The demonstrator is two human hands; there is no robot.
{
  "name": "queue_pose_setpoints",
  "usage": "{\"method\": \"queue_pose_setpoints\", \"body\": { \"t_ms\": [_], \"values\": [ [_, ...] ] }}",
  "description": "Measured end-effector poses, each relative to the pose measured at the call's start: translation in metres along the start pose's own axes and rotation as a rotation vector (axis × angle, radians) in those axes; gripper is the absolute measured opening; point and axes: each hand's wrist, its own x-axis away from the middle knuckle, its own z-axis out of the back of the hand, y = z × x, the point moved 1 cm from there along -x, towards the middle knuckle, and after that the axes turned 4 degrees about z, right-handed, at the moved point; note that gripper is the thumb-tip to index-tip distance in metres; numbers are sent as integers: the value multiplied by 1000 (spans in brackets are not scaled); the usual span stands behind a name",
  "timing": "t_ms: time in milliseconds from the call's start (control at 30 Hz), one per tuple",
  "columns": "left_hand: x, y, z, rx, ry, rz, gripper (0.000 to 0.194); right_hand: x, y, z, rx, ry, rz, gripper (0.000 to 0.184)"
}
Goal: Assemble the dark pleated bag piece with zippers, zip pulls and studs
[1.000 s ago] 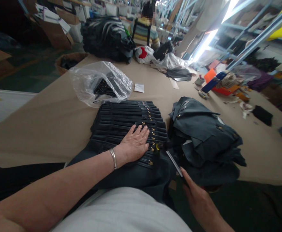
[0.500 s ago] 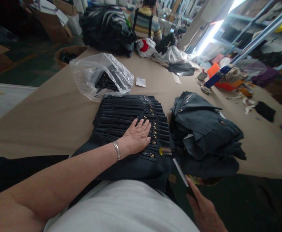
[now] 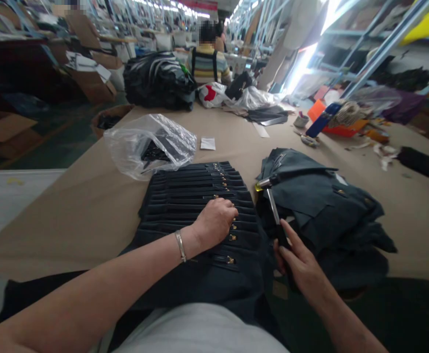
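Note:
Overlapping dark fabric pieces with several zippers and gold-coloured zipper pulls lie in a row before me. My left hand rests on them with its fingers curled in beside the zipper pulls. What its fingertips hold, if anything, is hidden. My right hand is wrapped round the dark handle of a hammer, which has a metal shaft and a yellow-tipped head. The hammer's head is raised beside the left edge of a pile of dark garment pieces.
A clear plastic bag with dark items lies beyond the zippers, beside a white paper. Orange box and scissors are at the right. A large dark fabric bundle stands at the back, near a seated person.
My left hand has gone from lying flat to curled fingers on the zippers. My right hand has lifted the hammer up and forward. The view has tilted up.

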Motion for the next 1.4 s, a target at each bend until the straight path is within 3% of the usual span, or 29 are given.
{"method": "queue_pose_setpoints", "body": {
  "t_ms": [200,533,700,833,1033,1200,1400],
  "values": [
    [-15,-4,-14,-15,-75,30,20,-39,22,-9,-36,-15,-24,71],
    [-18,4,-9,-139,-165,-55,18,-38,32,-5,-105,-43,-47,66],
    [5,14,0,36,-72,-90,19,-40,33,-6,-123,-40,-44,67],
    [25,22,-5,87,-123,-100,19,-39,31,-5,-94,-49,-54,67],
    [24,21,-20,13,-134,-91,21,-39,33,-4,-80,-38,-32,67],
    [26,27,-14,-6,-159,-78,19,-39,34,-4,-76,-34,-21,66],
    [57,34,-8,251,-105,-93,14,-40,36,-4,-59,-30,-2,65]
  ]
}}
